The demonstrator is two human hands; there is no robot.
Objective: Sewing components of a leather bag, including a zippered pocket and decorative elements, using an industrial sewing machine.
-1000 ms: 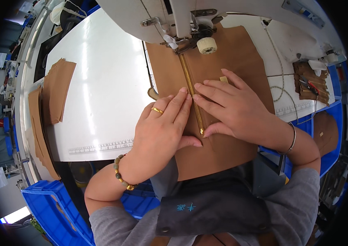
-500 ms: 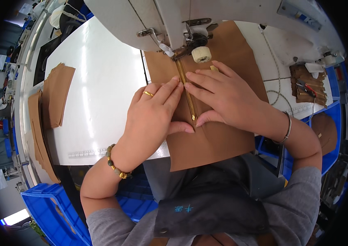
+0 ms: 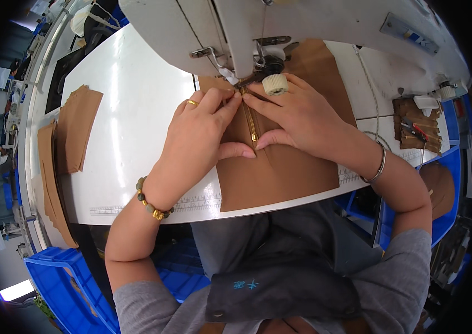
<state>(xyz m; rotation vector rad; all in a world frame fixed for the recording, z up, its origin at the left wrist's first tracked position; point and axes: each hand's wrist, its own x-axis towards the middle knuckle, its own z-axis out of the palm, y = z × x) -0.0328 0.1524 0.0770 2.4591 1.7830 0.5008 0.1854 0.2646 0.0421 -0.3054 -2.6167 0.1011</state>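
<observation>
A brown panel (image 3: 280, 181), perhaps leather or similar sheet, lies under the sewing machine (image 3: 230, 33). A gold-toothed zipper (image 3: 251, 119) runs along it away from me, its slider (image 3: 254, 137) at the near end. Left of the zipper, my left hand (image 3: 197, 128) rests on the panel, fingertips bent close to the presser foot and thumb spread toward the slider. My right hand (image 3: 303, 117) lies on the other side, fingers extended along the zipper, thumb beside the slider. Some right fingertips are hidden behind the machine's cream knob (image 3: 274, 83).
Brown cut pieces (image 3: 79, 131) are stacked on the white table (image 3: 136, 161) at left. At right lie more brown pieces (image 3: 406, 114) with red-and-black snips (image 3: 414, 129) on top. Blue bins (image 3: 69, 284) stand below the table, and a ruler strip (image 3: 191, 205) follows its front edge.
The brown panel and zipper have slid away from me, deeper under the machine. Both hands have gone forward with them, and the left fingers are now more bent.
</observation>
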